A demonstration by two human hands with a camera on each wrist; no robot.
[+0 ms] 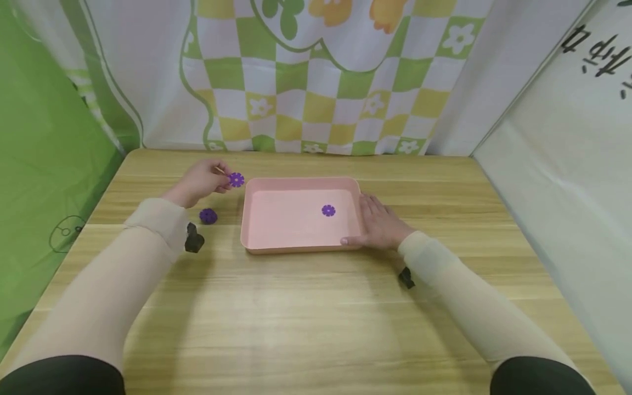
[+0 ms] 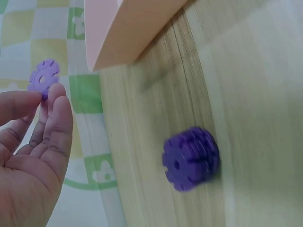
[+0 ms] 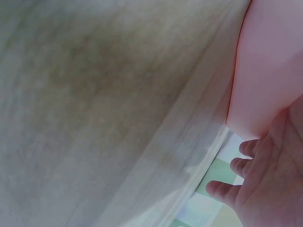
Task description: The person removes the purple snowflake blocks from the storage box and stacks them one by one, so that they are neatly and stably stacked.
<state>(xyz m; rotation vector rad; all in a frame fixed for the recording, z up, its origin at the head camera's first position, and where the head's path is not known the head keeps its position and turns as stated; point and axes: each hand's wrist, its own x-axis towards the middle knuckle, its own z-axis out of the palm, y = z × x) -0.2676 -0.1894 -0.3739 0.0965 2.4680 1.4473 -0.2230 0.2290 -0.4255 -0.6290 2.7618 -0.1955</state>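
In the head view, a shallow pink tray (image 1: 296,250) lies on the table, a purple notched disc (image 1: 328,210) flat inside it. Left of the tray, my left hand (image 1: 199,178) pinches another purple notched disc (image 1: 236,179) above the table. The left wrist view shows that disc (image 2: 43,78) by its edge between thumb and fingertips. Below this hand stands a short stack of purple discs (image 2: 189,160). At the tray's right side rests my right hand (image 1: 385,224), its fingers straight along the outer wall and its thumb at the front corner of the rim.
The wooden table (image 1: 296,329) ends at the back against a checked green, yellow and white curtain (image 1: 321,104). A green sheet (image 1: 44,164) hangs at the left, and a white panel (image 1: 568,164) with black writing stands at the right. Each wrist carries a black mount (image 1: 194,238).
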